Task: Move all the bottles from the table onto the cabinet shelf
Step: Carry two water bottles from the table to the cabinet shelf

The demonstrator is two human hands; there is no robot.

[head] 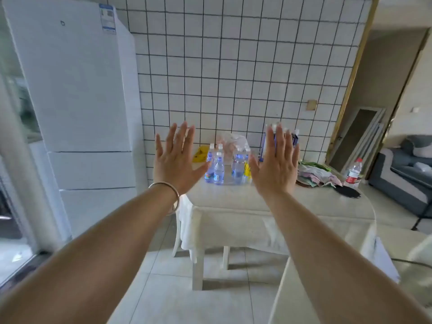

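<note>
Several small clear water bottles (218,169) with white caps and blue labels stand in a cluster at the back of the cloth-covered table (233,206), against the tiled wall. A larger bottle with a red label and red cap (353,172) stands at the table's right end. My left hand (176,157) and my right hand (277,163) are raised in front of me with fingers straight and spread, backs toward me, holding nothing, well short of the bottles. A silver bangle sits on my left wrist. No cabinet shelf is in view.
A white fridge (77,101) stands left of the table. On the table lie a pile of cloths (314,174), a black round mat (347,191), a purple carton (293,139), a plastic bag (230,141) and a yellow packet (200,155). A grey sofa (406,174) sits right.
</note>
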